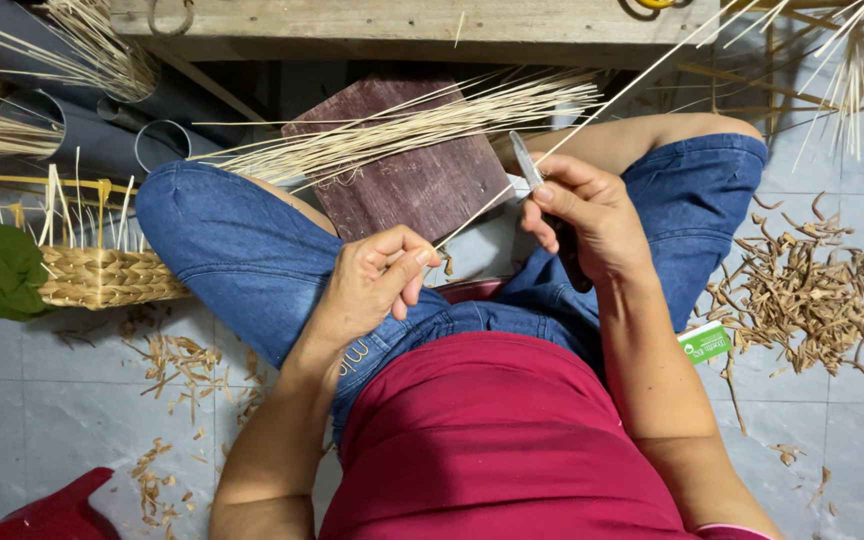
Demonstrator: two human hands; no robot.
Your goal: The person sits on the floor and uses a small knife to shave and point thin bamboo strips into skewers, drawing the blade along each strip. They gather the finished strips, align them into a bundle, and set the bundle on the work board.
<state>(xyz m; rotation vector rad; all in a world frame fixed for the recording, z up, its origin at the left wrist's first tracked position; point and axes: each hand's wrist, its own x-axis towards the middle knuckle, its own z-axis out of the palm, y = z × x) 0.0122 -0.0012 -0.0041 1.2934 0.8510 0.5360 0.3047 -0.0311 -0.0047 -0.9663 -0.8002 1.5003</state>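
Pale, thin cane strip [592, 112], one, runs between two hands: left hand [377, 280] pinches its lower end; right hand [582, 215] grips one steel-bladed knife [525, 160] against it, above the lap.

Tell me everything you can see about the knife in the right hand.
The knife is small, with a narrow, pale grey metal blade pointing up and away from the person. Its dark handle runs down through the right hand and pokes out below the palm. The thumb presses near the blade's base. A thin pale strip crosses at the blade, running from the left hand toward the upper right. The blade looks clean; its edge is too small to judge.
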